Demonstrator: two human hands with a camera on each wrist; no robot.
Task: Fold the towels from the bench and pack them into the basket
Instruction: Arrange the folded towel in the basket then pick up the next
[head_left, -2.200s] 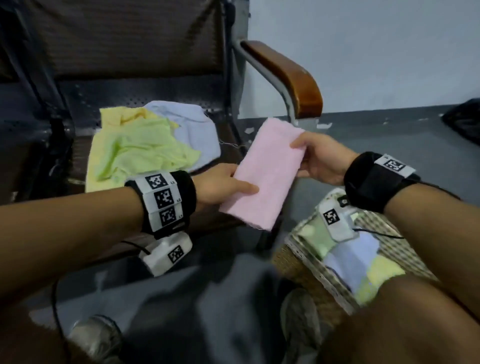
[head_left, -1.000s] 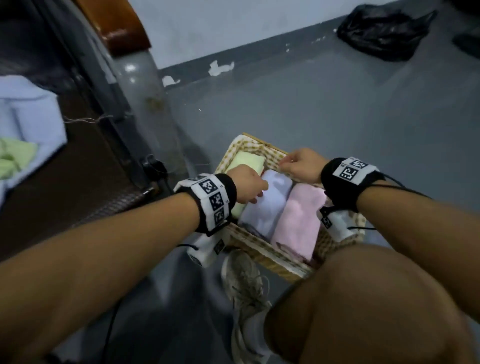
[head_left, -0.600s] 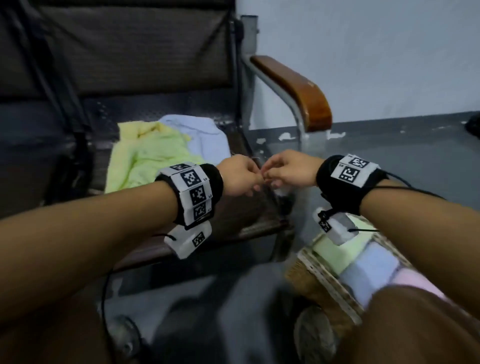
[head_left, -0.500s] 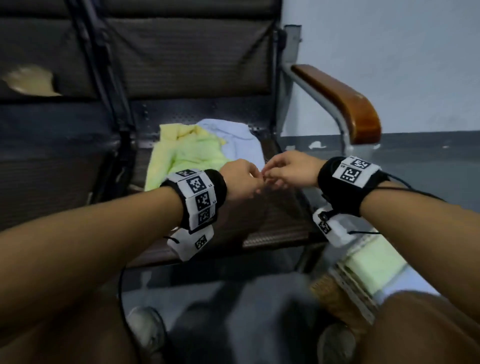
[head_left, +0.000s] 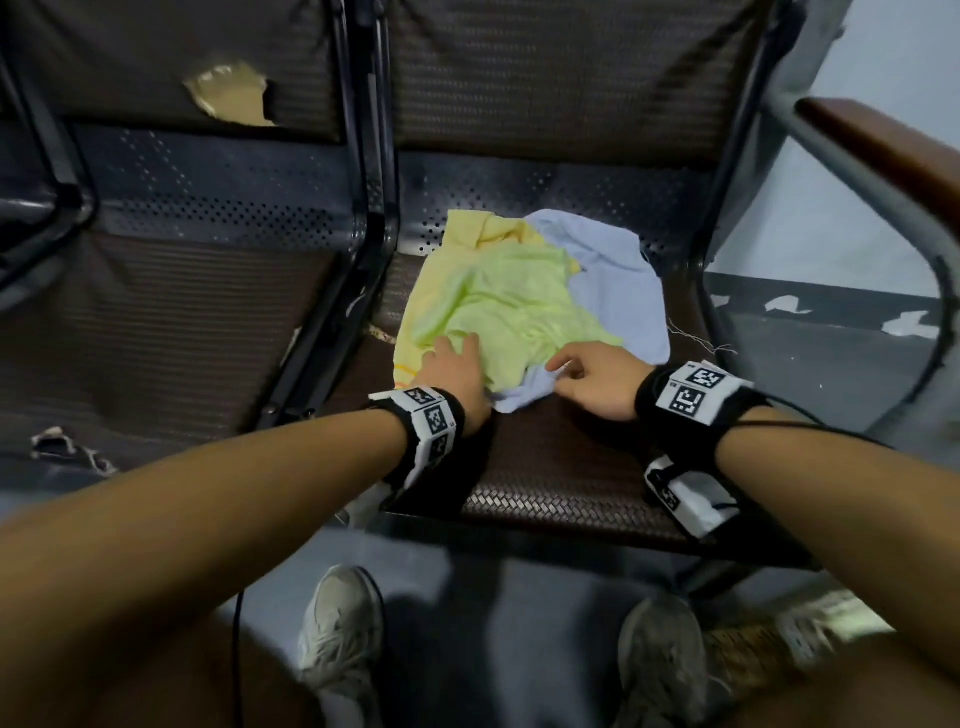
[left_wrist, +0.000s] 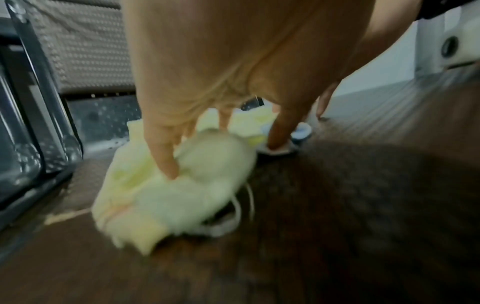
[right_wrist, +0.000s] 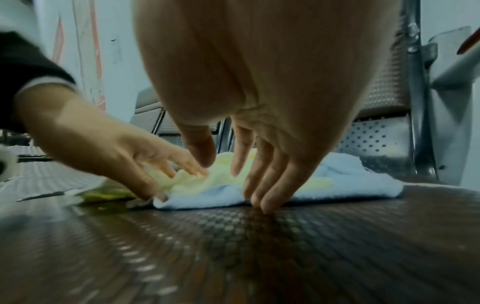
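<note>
Three loose towels lie heaped on the right bench seat: a green towel (head_left: 509, 312) on top, a yellow towel (head_left: 428, 306) under it at the left, a light blue towel (head_left: 618, 291) at the right. My left hand (head_left: 460, 358) rests on the green towel's near left part with its fingers (left_wrist: 166, 164) spread and pressing into the cloth, thumb beside the blue edge. My right hand (head_left: 582, 374) has straight fingers (right_wrist: 262, 197) touching the seat at the blue towel's (right_wrist: 337, 181) front edge. A corner of the wicker basket (head_left: 748, 644) shows blurred on the floor, bottom right.
The woven brown seat (head_left: 561, 467) is bare in front of the pile. A black metal divider (head_left: 363, 208) separates it from the left seat. A wooden armrest (head_left: 883, 150) stands at the right. My shoes (head_left: 343, 639) are on the grey floor below.
The pink towel went into the basket. My view swung back to the bench, and both hands moved forward from mid-air onto the towel pile.
</note>
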